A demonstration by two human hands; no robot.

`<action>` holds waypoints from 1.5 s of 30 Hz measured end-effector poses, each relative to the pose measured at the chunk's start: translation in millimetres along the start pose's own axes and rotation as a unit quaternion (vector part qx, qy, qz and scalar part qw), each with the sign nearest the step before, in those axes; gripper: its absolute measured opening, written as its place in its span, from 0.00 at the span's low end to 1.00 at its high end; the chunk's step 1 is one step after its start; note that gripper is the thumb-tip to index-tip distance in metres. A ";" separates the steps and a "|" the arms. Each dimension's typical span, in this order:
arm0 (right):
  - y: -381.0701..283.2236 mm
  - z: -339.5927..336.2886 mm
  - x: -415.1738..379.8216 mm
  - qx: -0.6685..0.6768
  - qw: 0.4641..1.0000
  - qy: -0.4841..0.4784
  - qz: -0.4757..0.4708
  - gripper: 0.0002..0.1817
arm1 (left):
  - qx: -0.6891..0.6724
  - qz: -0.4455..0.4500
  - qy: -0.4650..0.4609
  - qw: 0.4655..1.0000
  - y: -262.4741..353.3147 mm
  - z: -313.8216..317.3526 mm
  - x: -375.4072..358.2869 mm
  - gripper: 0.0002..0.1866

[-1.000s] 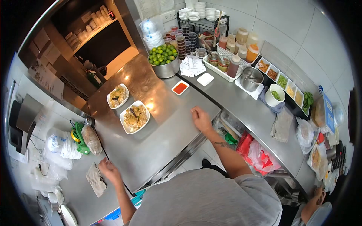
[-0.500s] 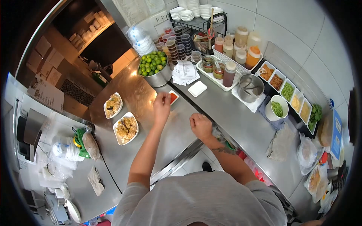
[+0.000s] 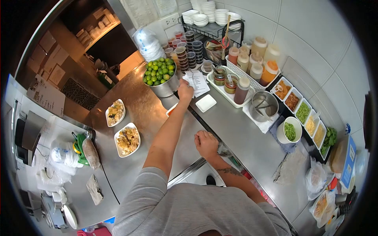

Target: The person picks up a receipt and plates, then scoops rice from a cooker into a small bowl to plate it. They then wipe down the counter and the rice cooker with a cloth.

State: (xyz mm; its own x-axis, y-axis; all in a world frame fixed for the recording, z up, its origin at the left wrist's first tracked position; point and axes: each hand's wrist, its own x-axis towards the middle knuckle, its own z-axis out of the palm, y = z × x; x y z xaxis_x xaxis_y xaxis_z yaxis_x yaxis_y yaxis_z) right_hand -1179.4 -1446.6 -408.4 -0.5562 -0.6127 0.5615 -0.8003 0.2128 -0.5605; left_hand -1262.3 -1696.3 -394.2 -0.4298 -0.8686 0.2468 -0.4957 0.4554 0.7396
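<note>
My left hand [image 3: 185,90] is stretched forward to the edge of a pile of paper slips [image 3: 198,81], beside the metal pot of green limes [image 3: 160,72]. Its fingertips are hidden, so whether it grips a slip I cannot tell. Partly behind my left forearm sits a small dish of red sauce [image 3: 170,110]. My right hand [image 3: 206,144] is curled into a loose fist over the counter's front edge, with nothing showing in it. Two white bowls of food stand left of my left arm, a nearer one [image 3: 127,140] and a farther one [image 3: 115,113].
A small white dish [image 3: 206,103] lies right of the slips. Beyond it are a tray of jars [image 3: 230,85], squeeze bottles [image 3: 256,71], a steel pot [image 3: 264,106], a tub of chopped greens [image 3: 289,131] and a row of topping containers [image 3: 303,112]. Stacked sauce cups [image 3: 182,58] stand behind the limes.
My left hand has moved from above the red sauce dish forward and right to the paper slips. My right hand stays curled in about the same place.
</note>
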 end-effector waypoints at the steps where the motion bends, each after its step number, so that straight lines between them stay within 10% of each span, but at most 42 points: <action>1: -0.5 -0.3 0.2 -0.002 1.000 -0.003 -0.001 0.06 | 0.001 0.007 -0.003 1.000 -3.0 1.9 0.3 0.15; 16: 4.9 13.6 -2.3 -0.006 0.999 0.013 -0.036 0.04 | 0.145 0.111 0.031 0.983 -33.3 21.4 4.3 0.10; 26: -13.2 9.5 -8.1 -0.030 0.995 -0.085 0.039 0.07 | -0.058 0.208 0.051 0.975 -48.3 -211.0 -186.0 0.05; 32: 5.5 23.1 -13.5 -0.048 0.996 -0.072 0.013 0.09 | -0.299 -0.176 -0.222 0.911 -107.1 -340.9 -368.9 0.15; 37: -51.2 70.1 -46.5 0.133 0.983 -0.117 0.043 0.06 | -0.271 -0.292 -0.321 0.859 -172.5 -387.4 -504.7 0.17; 41: -224.9 104.4 -131.6 0.271 0.925 -0.259 -0.057 0.03 | -0.326 -0.408 -0.140 0.842 -290.0 -455.7 -601.5 0.16; 45: -398.2 127.5 -221.5 0.314 0.852 -0.394 -0.143 0.04 | -0.395 -0.472 0.229 0.754 -443.2 -561.3 -699.2 0.14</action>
State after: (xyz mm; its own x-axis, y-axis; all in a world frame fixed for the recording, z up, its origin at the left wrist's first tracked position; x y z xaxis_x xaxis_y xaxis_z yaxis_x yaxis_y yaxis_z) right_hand -708.9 -1492.7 -387.2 0.1627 -0.9444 0.2857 -0.4625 -0.3288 -0.8234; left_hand -318.4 -1400.5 -543.0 0.2283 -0.7917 -0.5666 0.2653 -0.5093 0.8186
